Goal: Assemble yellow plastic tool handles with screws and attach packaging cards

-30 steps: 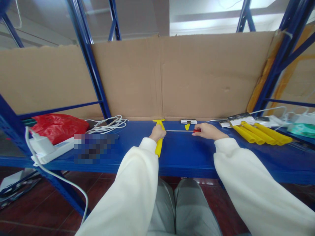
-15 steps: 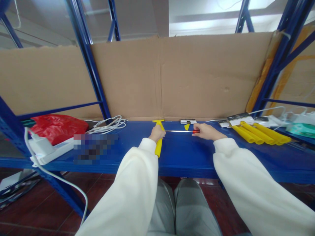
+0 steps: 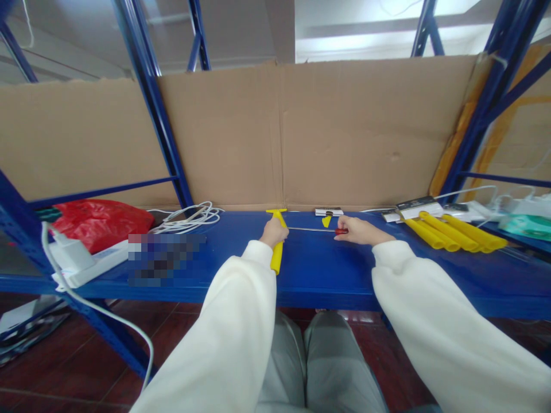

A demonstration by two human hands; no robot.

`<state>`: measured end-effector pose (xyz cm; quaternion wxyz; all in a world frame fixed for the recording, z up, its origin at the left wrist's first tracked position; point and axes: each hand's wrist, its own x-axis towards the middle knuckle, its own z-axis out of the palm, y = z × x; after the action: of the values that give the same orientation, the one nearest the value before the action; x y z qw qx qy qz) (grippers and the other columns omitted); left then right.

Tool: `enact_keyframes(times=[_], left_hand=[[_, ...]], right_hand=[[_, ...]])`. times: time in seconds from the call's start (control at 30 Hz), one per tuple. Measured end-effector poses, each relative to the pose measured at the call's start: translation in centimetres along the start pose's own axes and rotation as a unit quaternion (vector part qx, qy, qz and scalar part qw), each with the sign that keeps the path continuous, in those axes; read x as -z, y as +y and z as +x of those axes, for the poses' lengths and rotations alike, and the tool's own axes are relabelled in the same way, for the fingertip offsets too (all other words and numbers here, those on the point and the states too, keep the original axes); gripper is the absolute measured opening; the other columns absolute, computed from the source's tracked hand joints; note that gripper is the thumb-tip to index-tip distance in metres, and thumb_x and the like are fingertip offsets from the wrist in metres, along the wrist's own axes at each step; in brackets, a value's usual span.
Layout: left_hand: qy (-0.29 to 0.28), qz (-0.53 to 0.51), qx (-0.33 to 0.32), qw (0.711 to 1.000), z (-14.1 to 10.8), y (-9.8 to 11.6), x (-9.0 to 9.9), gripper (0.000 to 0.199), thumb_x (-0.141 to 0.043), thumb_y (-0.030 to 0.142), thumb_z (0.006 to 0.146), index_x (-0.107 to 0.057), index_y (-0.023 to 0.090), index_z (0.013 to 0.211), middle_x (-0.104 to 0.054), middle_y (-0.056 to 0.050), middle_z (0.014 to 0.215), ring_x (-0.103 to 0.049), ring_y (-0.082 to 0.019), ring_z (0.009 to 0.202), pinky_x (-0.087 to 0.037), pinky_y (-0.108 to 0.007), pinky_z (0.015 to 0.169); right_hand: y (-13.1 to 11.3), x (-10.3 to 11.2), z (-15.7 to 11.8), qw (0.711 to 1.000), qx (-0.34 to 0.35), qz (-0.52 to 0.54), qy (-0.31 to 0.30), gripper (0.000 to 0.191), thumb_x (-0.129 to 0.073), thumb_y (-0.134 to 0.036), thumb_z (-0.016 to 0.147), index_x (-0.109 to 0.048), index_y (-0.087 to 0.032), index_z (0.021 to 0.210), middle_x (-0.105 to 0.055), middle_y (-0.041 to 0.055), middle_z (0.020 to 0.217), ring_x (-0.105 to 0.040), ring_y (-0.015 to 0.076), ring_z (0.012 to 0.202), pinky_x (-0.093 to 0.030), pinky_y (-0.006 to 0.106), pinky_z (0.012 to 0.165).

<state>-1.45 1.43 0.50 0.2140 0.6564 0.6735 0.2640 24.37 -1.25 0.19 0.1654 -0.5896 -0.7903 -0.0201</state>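
My left hand is closed around the yellow handle of a T-shaped tool on the blue shelf. Its narrow crosspiece points toward the cardboard, and the round handle end faces me. My right hand is closed on the red grip of a screwdriver. The thin metal shaft lies level and reaches left to the yellow tool at my left hand; my fingers hide where the tip meets it. Behind the shaft lies a small yellow piece, beside a small white-and-black box.
Several yellow tubes lie at the right, next to black-and-white packages. At the left are a red plastic bag, a white power strip and a coiled white cable. Cardboard closes off the back between blue posts.
Both hands keep nearly the same places and the same holds. The screwdriver's red grip looks slightly turned and shows a little differently between my right fingers.
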Motion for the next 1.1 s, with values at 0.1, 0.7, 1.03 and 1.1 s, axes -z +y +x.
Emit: enact_keyframes(times=[0.1,0.7,1.03,1.1], left_hand=[[-0.002,0.004,0.000,1.000,-0.25,0.19,0.14,0.018,-0.062,0.001,0.080,-0.072,0.002,0.094,-0.077,-0.021,0.094,-0.077,-0.025,0.085,-0.058,-0.025,0.069],[0.000,-0.002,0.004,1.000,-0.40,0.27,0.31,0.015,-0.062,0.001,0.079,-0.072,0.003,0.089,-0.077,-0.021,0.091,-0.077,-0.025,0.082,-0.056,-0.023,0.064],[0.001,-0.015,0.006,1.000,-0.19,0.01,0.10,0.014,-0.061,0.004,0.082,-0.073,0.002,0.090,-0.077,-0.020,0.092,-0.076,-0.022,0.076,-0.053,-0.021,0.058],[0.000,-0.013,0.005,1.000,-0.19,0.00,0.09,0.014,-0.061,0.004,0.083,-0.073,0.002,0.090,-0.077,-0.020,0.093,-0.076,-0.022,0.076,-0.053,-0.021,0.058]], right_hand=[[-0.21,0.12,-0.03,1.000,0.001,-0.012,0.003,0.012,-0.071,-0.028,0.079,-0.063,-0.023,0.087,-0.072,0.0026,0.081,-0.063,0.0174,0.069,-0.041,0.025,0.062],[0.38,-0.65,0.21,0.999,0.017,0.029,0.002,0.019,-0.072,-0.033,0.077,-0.062,-0.023,0.091,-0.069,0.0018,0.078,-0.062,0.0188,0.071,-0.044,0.027,0.064],[0.37,-0.17,0.27,0.997,0.048,0.045,-0.050,0.032,-0.051,-0.039,0.092,-0.067,-0.020,0.073,-0.070,0.0070,0.072,-0.063,0.0207,0.068,-0.045,0.031,0.068],[0.48,-0.37,0.34,0.996,0.049,0.060,-0.043,0.030,-0.054,-0.043,0.091,-0.068,-0.020,0.077,-0.070,0.0064,0.073,-0.063,0.0206,0.070,-0.046,0.030,0.068]])
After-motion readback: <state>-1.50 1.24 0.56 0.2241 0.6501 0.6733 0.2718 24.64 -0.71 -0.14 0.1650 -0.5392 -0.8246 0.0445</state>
